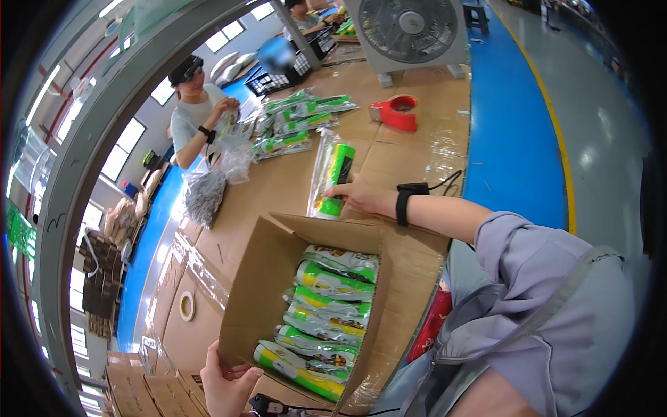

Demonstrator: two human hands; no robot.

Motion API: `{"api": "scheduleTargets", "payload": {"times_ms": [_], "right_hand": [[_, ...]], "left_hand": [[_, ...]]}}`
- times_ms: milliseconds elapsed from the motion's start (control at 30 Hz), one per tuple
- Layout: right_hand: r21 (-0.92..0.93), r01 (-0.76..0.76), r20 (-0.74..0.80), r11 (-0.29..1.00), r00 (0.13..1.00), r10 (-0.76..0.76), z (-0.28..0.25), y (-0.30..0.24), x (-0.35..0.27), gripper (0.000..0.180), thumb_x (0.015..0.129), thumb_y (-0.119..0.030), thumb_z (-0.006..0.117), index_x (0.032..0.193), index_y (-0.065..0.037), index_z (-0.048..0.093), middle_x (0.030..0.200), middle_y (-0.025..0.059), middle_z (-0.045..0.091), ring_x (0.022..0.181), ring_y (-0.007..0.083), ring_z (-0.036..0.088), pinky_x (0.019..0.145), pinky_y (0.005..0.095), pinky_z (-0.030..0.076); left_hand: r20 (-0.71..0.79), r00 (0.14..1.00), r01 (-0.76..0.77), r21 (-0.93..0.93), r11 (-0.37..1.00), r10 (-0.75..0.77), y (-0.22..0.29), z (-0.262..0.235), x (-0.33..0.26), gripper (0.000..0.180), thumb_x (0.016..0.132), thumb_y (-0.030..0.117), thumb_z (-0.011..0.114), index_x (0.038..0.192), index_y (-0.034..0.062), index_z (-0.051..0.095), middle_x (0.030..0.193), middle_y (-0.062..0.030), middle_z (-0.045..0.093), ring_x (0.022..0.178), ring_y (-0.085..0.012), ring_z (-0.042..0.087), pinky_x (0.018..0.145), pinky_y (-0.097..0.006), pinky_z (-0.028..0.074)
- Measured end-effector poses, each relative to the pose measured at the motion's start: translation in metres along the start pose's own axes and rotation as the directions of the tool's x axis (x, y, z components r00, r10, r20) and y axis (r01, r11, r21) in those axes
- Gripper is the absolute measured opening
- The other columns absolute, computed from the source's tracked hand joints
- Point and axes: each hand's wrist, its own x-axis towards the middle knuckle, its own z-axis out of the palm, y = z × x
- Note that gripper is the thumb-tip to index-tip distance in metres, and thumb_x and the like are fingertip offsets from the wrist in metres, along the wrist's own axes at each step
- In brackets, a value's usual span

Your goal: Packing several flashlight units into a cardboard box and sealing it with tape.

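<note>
The right hand (pixel 358 196) reaches across the bench (pixel 417 149), its fingers closed on the lower end of a clear packet with a green item inside (pixel 333 177), which lies just beyond the far rim of the open cardboard box (pixel 260 292). The left hand (pixel 228 386) clasps the box's near corner at the bench's near edge, fingers wrapped over the wall. Matching green packets (pixel 326 316) fill the box. A red tape dispenser (pixel 396 112) sits farther along.

Brown cardboard box (pixel 260 292); green-and-yellow clear-wrapped packets (pixel 326 316); red tape dispenser (pixel 396 111); blue floor strip (pixel 514 125) edged yellow; grey fan (pixel 406 31); black wristband (pixel 403 206).
</note>
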Motion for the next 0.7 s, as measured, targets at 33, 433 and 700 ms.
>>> {"api": "scheduleTargets", "payload": {"times_ms": [33, 433, 700], "right_hand": [[0.018, -0.012, -0.002, 1.0, 1.0, 0.012, 0.002, -0.003, -0.003, 0.048, 0.069, -0.01, 0.079, 0.107, 0.005, 0.054, 0.097, 0.014, 0.066, 0.082, 0.0215, 0.066, 0.064, 0.0336, 0.053], [0.128, -0.181, 0.143, 0.975, 0.976, 0.163, 0.015, -0.027, -0.029, 0.035, 0.074, 0.009, 0.071, 0.106, 0.001, 0.057, 0.104, 0.0137, 0.066, 0.096, 0.0216, 0.064, 0.088, 0.0331, 0.05], [0.087, -0.162, 0.121, 0.983, 0.981, 0.151, -0.009, -0.002, 0.004, 0.04, 0.077, 0.008, 0.068, 0.114, 0.003, 0.053, 0.111, 0.016, 0.063, 0.103, 0.0241, 0.062, 0.093, 0.0375, 0.049]], "left_hand": [[-0.009, 1.0, -0.004, 0.059, 0.998, 0.005, 0.001, -0.001, -0.002, 0.038, 0.077, -0.002, 0.07, 0.112, -0.0017, 0.054, 0.081, -0.0085, 0.067, 0.07, -0.0116, 0.061, 0.063, -0.026, 0.05], [-0.031, 0.999, 0.026, 0.097, 0.995, -0.023, -0.005, 0.001, -0.012, 0.034, 0.08, 0.011, 0.073, 0.106, -0.0026, 0.055, 0.083, -0.011, 0.067, 0.069, -0.0133, 0.06, 0.061, -0.028, 0.049], [-0.021, 1.0, -0.002, 0.093, 0.996, 0.004, -0.006, -0.001, -0.004, 0.038, 0.079, 0.01, 0.075, 0.109, -0.0015, 0.054, 0.083, -0.0099, 0.066, 0.07, -0.0122, 0.06, 0.061, -0.027, 0.049]]}}
